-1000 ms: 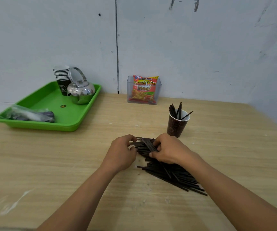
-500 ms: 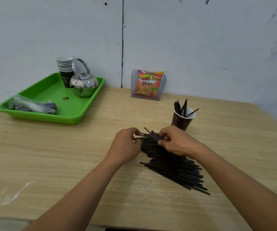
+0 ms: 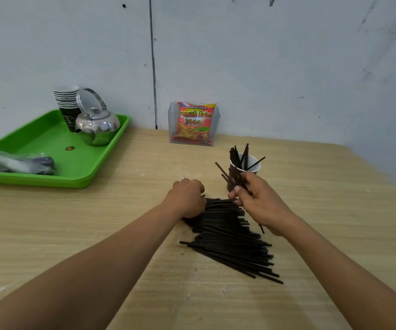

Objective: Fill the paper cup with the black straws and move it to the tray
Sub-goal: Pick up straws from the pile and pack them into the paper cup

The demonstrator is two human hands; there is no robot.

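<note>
Filling step: right hand (image 3: 261, 206) grip clamps thin black straws (image 3: 235, 178) beside brown paper cup (image 3: 254, 163), one o'clock; left hand (image 3: 187, 198) grip indeterminate. Next: insert them.

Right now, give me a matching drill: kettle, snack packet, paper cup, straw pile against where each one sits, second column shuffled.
1 kettle
2 snack packet
3 paper cup
4 straw pile

A in the clear holder
B lying flat on the table
C on the green tray
D upright, just beyond the right hand that grips a few straws

Pairs: 1-C, 2-A, 3-D, 4-B
</note>
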